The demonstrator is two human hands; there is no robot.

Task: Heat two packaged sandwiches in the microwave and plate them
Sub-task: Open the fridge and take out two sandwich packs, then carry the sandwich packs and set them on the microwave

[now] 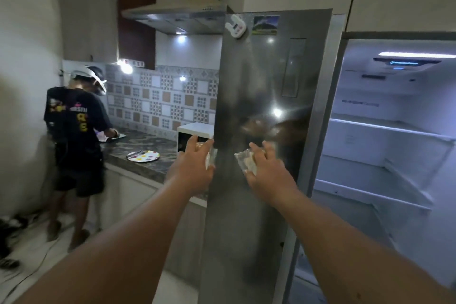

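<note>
My left hand (193,168) holds a clear-wrapped sandwich (211,157) at the left edge of the open fridge door (266,106). My right hand (265,168) grips a second packaged sandwich (244,160) in front of the steel door face. Both arms reach forward at chest height. A white microwave (195,132) stands on the dark marble counter (138,145) just behind my left hand. A dotted plate (144,155) with cutlery on it lies on the counter to the left of the microwave.
The fridge interior (382,131) is lit at the right, with bare shelves. Another person (76,136) stands at the counter's far left, back turned. A range hood (177,17) hangs above. Cables lie on the floor (14,237) at the left.
</note>
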